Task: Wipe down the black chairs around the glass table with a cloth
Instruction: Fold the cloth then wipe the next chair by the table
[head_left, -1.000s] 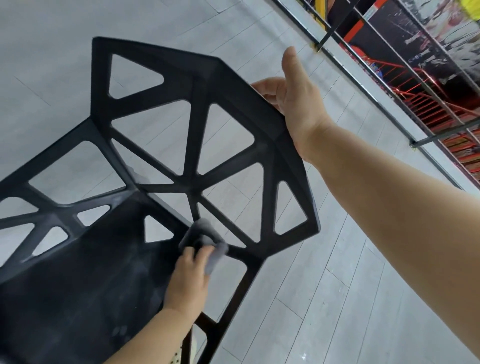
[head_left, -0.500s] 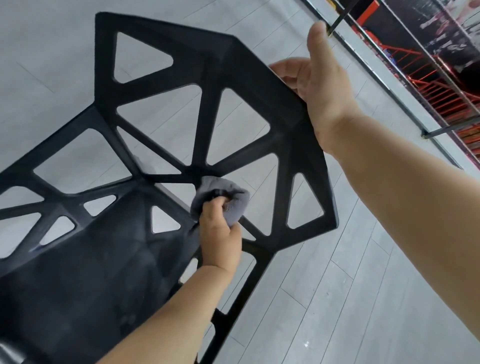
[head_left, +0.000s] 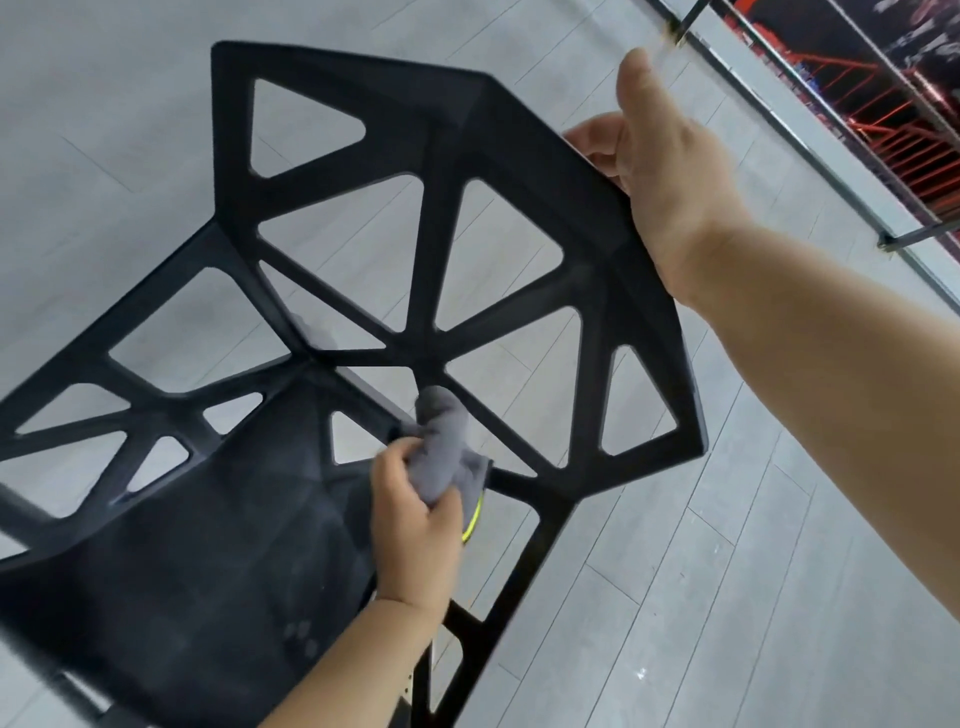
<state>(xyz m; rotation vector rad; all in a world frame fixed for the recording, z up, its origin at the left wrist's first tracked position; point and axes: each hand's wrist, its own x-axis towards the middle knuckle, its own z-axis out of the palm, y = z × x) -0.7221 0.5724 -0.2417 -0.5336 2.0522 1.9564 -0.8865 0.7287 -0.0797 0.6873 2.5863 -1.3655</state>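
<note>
The black chair (head_left: 431, 249) stood tilted under us, its back a web of struts and triangular cut-outs, with its solid seat at the lower left. Our 2 hands were both on it.

The right hand (head_left: 670, 176) gripped the top right edge of the back. Its fingers curled over the far side of the rim and its thumb stuck up free of the plastic.

The left hand (head_left: 415, 530) was closed around a bunched grey cloth (head_left: 447, 452) with a yellow-green trim at its lower edge. It pressed the cloth against the struts where the back met the seat, just below the hub where the struts met. The cloth's upper fold poked past the fingers onto 1 diagonal strut.

The back's outer edge ran down from the right wrist to a sharp lower corner, and a leg dropped from there towards the bottom of the view.

Grey plank floor (head_left: 675, 597) showed through the cut-outs and on every side of the chair. A dark metal railing (head_left: 919, 234) crossed the upper right, well apart from the chair back.
</note>
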